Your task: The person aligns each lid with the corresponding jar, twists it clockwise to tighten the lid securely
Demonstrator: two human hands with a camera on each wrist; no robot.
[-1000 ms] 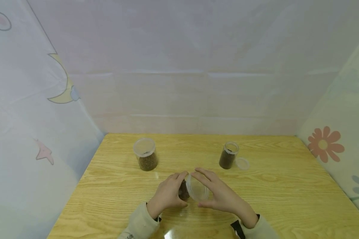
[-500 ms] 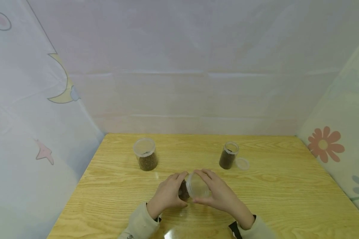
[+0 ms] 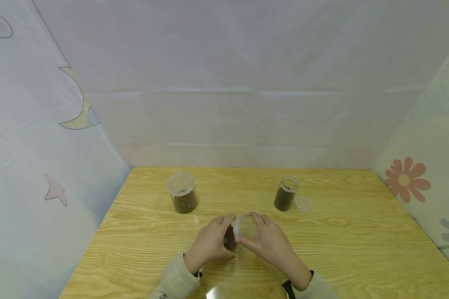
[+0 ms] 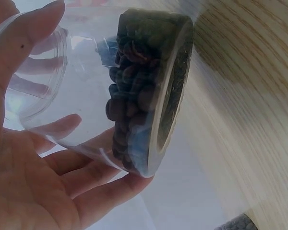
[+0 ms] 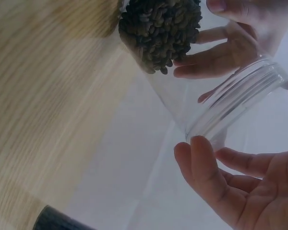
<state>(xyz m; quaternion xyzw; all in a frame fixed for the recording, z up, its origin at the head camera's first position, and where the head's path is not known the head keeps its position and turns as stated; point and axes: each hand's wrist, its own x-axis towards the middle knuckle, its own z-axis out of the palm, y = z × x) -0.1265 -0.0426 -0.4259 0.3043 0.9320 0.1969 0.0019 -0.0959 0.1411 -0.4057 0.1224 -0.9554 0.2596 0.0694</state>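
At the front middle of the table, a clear jar (image 3: pixel 230 239) leans over to the right, partly filled with dark beans (image 4: pixel 132 91) that look like coffee beans. My left hand (image 3: pixel 208 241) grips its body, thumb on one side and fingers curled round the other. The jar's ridged clear lid (image 3: pixel 247 228) faces my right hand (image 3: pixel 272 242), whose thumb and fingers hold its edge. Close up in the right wrist view, the right hand (image 5: pixel 245 191) has its fingertips against the ridged rim. The jar's base seems close to the table.
A wide clear jar (image 3: pixel 185 202) with dark grains stands at the back left. At the back right is a narrower jar (image 3: pixel 284 199) of dark grains with an uncovered mouth; a clear lid (image 3: pixel 303 204) lies beside it on the wooden table (image 3: pixel 359 232).
My right hand has turned and shifted slightly at the lid, its thumb now further left across the near edge. The left hand and the jar have barely moved.
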